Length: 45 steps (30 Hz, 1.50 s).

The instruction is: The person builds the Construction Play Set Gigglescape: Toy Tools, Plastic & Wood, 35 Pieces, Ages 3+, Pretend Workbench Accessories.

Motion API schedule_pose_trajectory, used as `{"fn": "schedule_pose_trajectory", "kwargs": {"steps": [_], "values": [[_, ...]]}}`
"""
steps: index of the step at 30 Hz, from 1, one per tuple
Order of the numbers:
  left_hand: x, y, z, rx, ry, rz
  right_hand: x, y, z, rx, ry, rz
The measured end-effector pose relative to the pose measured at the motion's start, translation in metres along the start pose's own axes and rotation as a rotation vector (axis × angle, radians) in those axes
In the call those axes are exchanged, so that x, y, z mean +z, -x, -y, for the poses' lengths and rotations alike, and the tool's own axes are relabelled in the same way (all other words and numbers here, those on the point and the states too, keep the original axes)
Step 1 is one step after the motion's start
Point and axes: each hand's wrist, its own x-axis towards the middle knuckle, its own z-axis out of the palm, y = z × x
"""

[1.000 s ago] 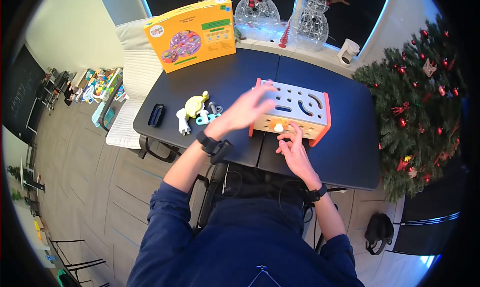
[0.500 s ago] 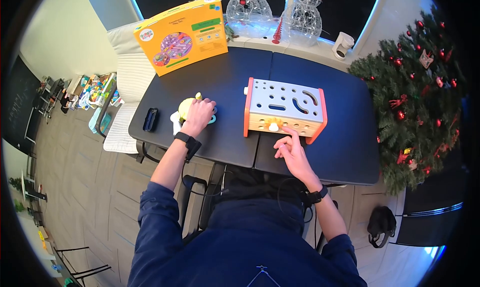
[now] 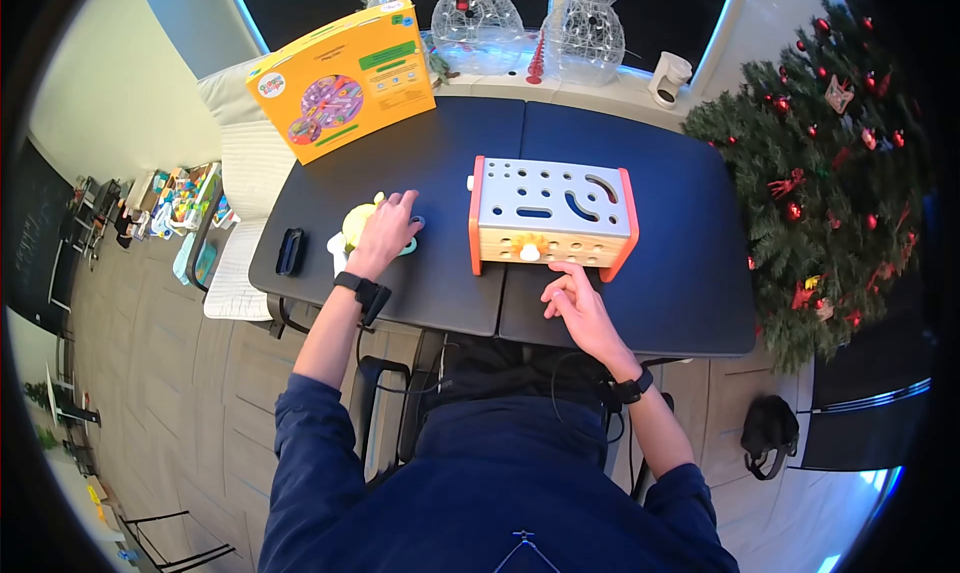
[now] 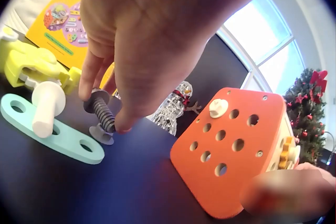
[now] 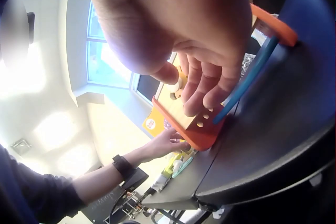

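At the left of the table, my left hand has its fingers and thumb around a grey threaded toy bolt, a fingertip at its head and the thumb by its threaded end. Beneath the bolt is another grey piece. Close by lie a teal strip with holes, a white peg and a yellow toy piece. My right hand, fingers loosely bent and holding nothing, is at the front of a wooden toy box with orange ends. An orange gear with a white knob sits on the box's front.
A yellow cardboard box stands at the back left of the black table. Near the left edge lies a small black case. A decorated tree stands beyond the right edge, and a striped chair at the left.
The left hand has moved left from the toy box to the loose parts and taken hold of the bolt. The right hand has dropped slightly away from the gear. The head view has shifted.
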Motion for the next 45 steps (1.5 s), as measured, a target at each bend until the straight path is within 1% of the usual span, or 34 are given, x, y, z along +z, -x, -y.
{"fn": "schedule_pose_trajectory", "kwargs": {"steps": [3, 6, 8, 9, 10, 11, 12, 14, 15, 18, 20, 21, 23, 24, 26, 29, 30, 32, 33, 35, 36, 38, 39, 42, 43, 45], "values": [[-0.032, 0.01, -0.03, 0.025, 0.294, -0.14, 0.0, 0.001, 0.003, 0.029, -0.001, 0.001], [-0.05, 0.032, -0.078, 0.048, 0.673, -0.332, 0.002, -0.001, 0.003, 0.021, -0.059, 0.04], [-0.062, 0.051, -0.114, 0.31, 0.585, -0.48, 0.004, -0.002, 0.004, 0.021, -0.145, 0.104], [-0.065, 0.06, -0.129, 0.384, 0.551, -0.439, 0.004, -0.003, 0.008, 0.029, -0.201, 0.147], [-0.069, 0.064, -0.144, 0.521, 0.488, -0.452, 0.003, -0.004, 0.014, 0.037, -0.256, 0.193], [-0.064, 0.068, -0.155, 0.58, 0.496, -0.383, 0.002, -0.004, 0.025, 0.044, -0.275, 0.194], [-0.059, 0.072, -0.165, 0.64, 0.503, -0.313, -0.001, -0.004, 0.034, 0.079, -0.329, 0.152], [-0.058, 0.073, -0.184, 0.77, 0.407, -0.236, -0.009, -0.006, 0.02, 0.141, -0.454, 0.124], [-0.053, 0.071, -0.191, 0.812, 0.409, -0.262, -0.015, -0.005, 0.018, 0.146, -0.44, 0.135], [-0.045, 0.068, -0.196, 0.817, 0.319, -0.208, -0.03, 0.001, 0.027, 0.16, -0.372, 0.165], [-0.034, 0.067, -0.195, 0.849, 0.325, -0.171, -0.039, 0.006, 0.037, 0.168, -0.288, 0.192], [-0.028, 0.067, -0.196, 0.855, 0.328, -0.163, -0.043, 0.008, 0.037, 0.119, -0.26, 0.212], [-0.024, 0.067, -0.197, 0.857, 0.342, -0.133, -0.04, 0.008, 0.031, 0.061, -0.245, 0.19], [-0.021, 0.068, -0.197, 0.822, 0.364, -0.115, -0.039, 0.007, 0.028, 0.032, -0.237, 0.178], [-0.016, 0.072, -0.199, 0.753, 0.407, -0.08, -0.037, 0.008, 0.035, -0.007, -0.106, 0.118], [-0.009, 0.081, -0.203, 0.592, 0.574, -0.22, -0.036, 0.005, 0.035, -0.081, 0.095, -0.02], [-0.007, 0.083, -0.201, 0.519, 0.614, -0.136, -0.036, 0.003, 0.033, -0.109, 0.164, -0.077], [-0.002, 0.085, -0.196, 0.371, 0.69, 0.033, -0.039, 0.0, 0.025, -0.13, 0.213, -0.12], [0.003, 0.084, -0.195, 0.338, 0.763, 0.054, -0.04, -0.001, 0.021, -0.14, 0.239, -0.14], [0.017, 0.083, -0.198, 0.265, 0.91, 0.093, -0.039, -0.002, 0.012, -0.118, 0.173, -0.151], [0.026, 0.08, -0.198, 0.268, 0.886, 0.122, -0.037, -0.004, 0.008, -0.108, 0.139, -0.153], [0.033, 0.074, -0.203, 0.274, 0.839, 0.186, -0.031, -0.004, 0.002, -0.057, 0.198, -0.132], [0.034, 0.079, -0.206, 0.357, 0.677, 0.183, -0.03, -0.004, -0.002, -0.03, 0.229, -0.124], [0.059, 0.086, -0.2, 0.514, 0.403, 0.113, -0.031, 0.002, -0.026, -0.018, 0.402, -0.072], [0.065, 0.082, -0.198, 0.565, 0.355, 0.079, -0.03, 0.006, -0.03, -0.012, 0.392, -0.046], [0.078, 0.079, -0.194, 0.613, 0.325, 0.107, -0.033, 0.008, -0.036, -0.056, 0.531, -0.059]]}}
